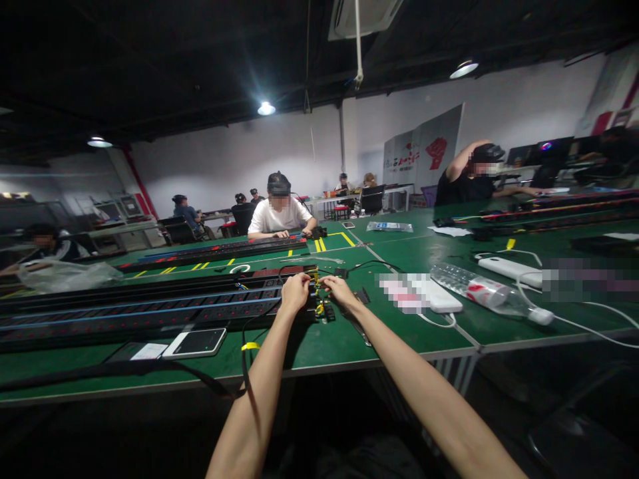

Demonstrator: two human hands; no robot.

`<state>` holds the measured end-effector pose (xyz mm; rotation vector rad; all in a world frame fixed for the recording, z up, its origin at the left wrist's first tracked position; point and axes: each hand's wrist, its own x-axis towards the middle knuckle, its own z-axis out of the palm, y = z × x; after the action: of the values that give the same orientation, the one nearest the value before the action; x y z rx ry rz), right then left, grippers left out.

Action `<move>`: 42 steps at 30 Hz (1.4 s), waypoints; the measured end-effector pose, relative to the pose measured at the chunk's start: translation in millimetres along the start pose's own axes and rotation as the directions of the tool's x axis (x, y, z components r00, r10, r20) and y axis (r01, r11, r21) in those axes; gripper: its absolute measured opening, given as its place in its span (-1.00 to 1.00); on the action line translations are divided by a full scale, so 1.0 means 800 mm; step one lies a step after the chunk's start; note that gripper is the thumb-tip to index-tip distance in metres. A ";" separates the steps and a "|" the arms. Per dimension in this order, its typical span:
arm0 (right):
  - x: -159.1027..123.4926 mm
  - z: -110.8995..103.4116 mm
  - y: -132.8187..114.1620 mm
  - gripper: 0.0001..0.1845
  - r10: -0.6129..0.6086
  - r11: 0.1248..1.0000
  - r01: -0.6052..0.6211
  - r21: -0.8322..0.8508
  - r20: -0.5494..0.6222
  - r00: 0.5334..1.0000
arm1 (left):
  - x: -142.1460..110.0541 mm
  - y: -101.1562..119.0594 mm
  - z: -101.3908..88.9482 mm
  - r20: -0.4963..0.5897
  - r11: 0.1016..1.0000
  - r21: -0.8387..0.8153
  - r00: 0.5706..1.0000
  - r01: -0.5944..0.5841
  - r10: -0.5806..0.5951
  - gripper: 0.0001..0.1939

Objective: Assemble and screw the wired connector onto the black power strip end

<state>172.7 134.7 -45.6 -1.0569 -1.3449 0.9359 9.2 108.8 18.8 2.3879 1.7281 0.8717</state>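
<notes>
Long black power strips (192,307), with rows of sockets and small red parts, lie side by side on the green table. At their right end, yellow-green wires (320,309) stick out. My left hand (295,291) is closed over this end, its fingertips pinched at the wires. Facing it from the right, my right hand (339,291) has its thumb and finger pinched by the same wires. Whatever small piece sits between my fingertips is too small to make out. A black cable (244,359) with a yellow tag hangs past my left forearm.
A white phone (196,342) lies near the front edge of the table (309,356). To the right are a white power bank (442,296), a plastic bottle (492,291) and white cables. Across the table, a person (279,216) works at another strip (219,253); another person (466,176) sits right.
</notes>
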 end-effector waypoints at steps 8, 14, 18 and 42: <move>-0.015 0.002 0.000 -0.68 -0.030 0.998 0.034 -0.048 0.072 0.997 | -0.013 0.001 0.000 0.010 0.997 0.077 0.999 0.031 -0.031 -0.75; -0.018 0.003 0.000 -0.61 -0.014 1.000 0.015 -0.012 0.088 0.996 | -0.012 0.002 -0.001 0.055 0.994 0.106 0.998 0.008 -0.014 -0.76; -0.019 0.003 -0.003 -0.59 0.002 0.999 0.002 -0.044 0.087 0.996 | -0.012 0.000 -0.001 0.054 0.993 0.117 0.998 -0.025 0.019 -0.74; -0.026 0.002 -0.006 -0.61 0.004 0.998 -0.007 0.056 0.058 0.998 | -0.006 -0.003 0.004 0.113 0.988 0.033 0.983 -0.149 0.144 -0.65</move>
<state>170.4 113.6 -46.7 -0.9978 -1.3562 1.0092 8.2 106.4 13.2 2.5644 1.5631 0.7107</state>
